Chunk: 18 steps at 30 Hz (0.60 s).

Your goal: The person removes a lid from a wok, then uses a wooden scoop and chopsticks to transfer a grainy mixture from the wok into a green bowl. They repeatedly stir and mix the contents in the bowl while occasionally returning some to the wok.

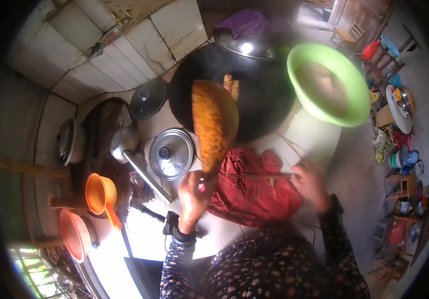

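Note:
My left hand (195, 194) grips the narrow end of a gourd ladle (214, 123), whose wide orange-brown part reaches over the near left edge of a large dark wok (259, 108). Two corn cobs (231, 84) lie in the wok, just beyond the ladle, with faint steam above. In my right hand (311, 183) is a pair of chopsticks (263, 176), pointing left over a crumpled red cloth (251, 202). A light green plastic basin (356, 93) with cloudy contents stands at the wok's right side. A glass lid (251, 50) rests at the wok's far edge under a purple cloth (246, 22).
A metal pot lid (171, 154), a dark lid (148, 99) and a metal ladle (145, 172) lie left of the wok. Farther left are an orange dipper (100, 194) and a pink basin (74, 235). Stools and a round table (395, 112) stand along the right.

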Motion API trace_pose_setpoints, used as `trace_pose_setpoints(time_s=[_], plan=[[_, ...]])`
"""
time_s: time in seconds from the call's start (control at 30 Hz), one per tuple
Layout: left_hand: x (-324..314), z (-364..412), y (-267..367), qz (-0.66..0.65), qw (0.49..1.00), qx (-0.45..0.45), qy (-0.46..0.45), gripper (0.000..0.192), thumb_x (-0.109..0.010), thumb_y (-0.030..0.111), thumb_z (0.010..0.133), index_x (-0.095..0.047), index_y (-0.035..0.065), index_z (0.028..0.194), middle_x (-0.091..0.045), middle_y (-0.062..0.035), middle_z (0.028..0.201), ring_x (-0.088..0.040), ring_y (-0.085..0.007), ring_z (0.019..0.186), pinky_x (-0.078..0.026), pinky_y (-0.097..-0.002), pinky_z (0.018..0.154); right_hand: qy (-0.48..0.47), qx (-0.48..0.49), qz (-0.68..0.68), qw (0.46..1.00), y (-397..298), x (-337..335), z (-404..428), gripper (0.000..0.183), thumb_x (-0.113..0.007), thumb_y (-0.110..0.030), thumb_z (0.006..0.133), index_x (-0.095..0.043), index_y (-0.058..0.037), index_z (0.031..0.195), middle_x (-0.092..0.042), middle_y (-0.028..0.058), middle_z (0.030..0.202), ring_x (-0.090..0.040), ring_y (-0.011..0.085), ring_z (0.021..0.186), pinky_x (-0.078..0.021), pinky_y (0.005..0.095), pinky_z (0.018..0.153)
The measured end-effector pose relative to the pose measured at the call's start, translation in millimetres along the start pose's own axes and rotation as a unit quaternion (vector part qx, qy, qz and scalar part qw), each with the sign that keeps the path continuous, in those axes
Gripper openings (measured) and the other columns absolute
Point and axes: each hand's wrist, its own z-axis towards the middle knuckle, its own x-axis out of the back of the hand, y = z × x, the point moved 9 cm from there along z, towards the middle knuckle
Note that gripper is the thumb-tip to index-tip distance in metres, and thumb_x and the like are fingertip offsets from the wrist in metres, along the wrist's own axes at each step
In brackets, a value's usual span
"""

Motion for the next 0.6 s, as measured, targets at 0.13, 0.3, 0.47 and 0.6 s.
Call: trace_pose_setpoints(time_s=[0.13, 0.3, 0.47, 0.6], plan=[[-13.4, -25.9, 16.4, 0.047, 0.998, -0.037, -0.031, 0.023, -0.073, 0.005, 0.07, -0.058, 0.0033, 0.087, -0.063, -0.0121, 0.077, -0.061, -0.0321, 0.071, -0.05, -0.0403, 0.061, -0.028, 0.046, -0.039, 0.998, -23.9, -15.4, -5.6, 0.018, -0.068, -0.011, 0.073, -0.063, -0.007, 0.089, -0.059, 0.0092, 0.092, -0.056, 0.0287, 0.091, -0.0473, 0.04, 0.079], [-25.6, -41.3, 24.7, 0.058, 0.994, -0.086, -0.043, 0.024, -0.072, 0.007, 0.067, -0.06, 0.0055, 0.088, -0.064, -0.0104, 0.082, -0.06, -0.0322, 0.08, -0.049, -0.0411, 0.067, -0.014, 0.035, -0.063, 0.997, -17.2, -24.1, -14.5, 0.012, -0.068, -0.011, 0.073, -0.062, -0.0074, 0.083, -0.059, 0.0078, 0.088, -0.057, 0.0275, 0.085, -0.0479, 0.0411, 0.074], [-39.5, -53.9, 32.3, 0.104, 0.985, -0.135, -0.02, 0.027, -0.073, 0.011, 0.064, -0.059, 0.0083, 0.087, -0.062, -0.0068, 0.09, -0.059, -0.029, 0.088, -0.045, -0.0412, 0.076, -0.008, -0.063, 0.056, 0.996, 8.3, -13.3, -44.5, 0.011, -0.066, -0.009, 0.075, -0.062, -0.0055, 0.085, -0.06, 0.0101, 0.076, -0.059, 0.0293, 0.07, -0.0491, 0.0405, 0.063], [-47.4, -60.3, 32.4, 0.111, 0.987, -0.12, -0.006, 0.029, -0.075, 0.013, 0.065, -0.06, 0.0088, 0.089, -0.06, -0.0088, 0.104, -0.055, -0.0313, 0.104, -0.043, -0.0431, 0.086, -0.001, -0.097, 0.142, 0.985, 22.5, 4.7, -70.9, 0.016, -0.065, -0.007, 0.079, -0.063, -0.0037, 0.095, -0.062, 0.0111, 0.078, -0.061, 0.026, 0.064, -0.0488, 0.0346, 0.059]])
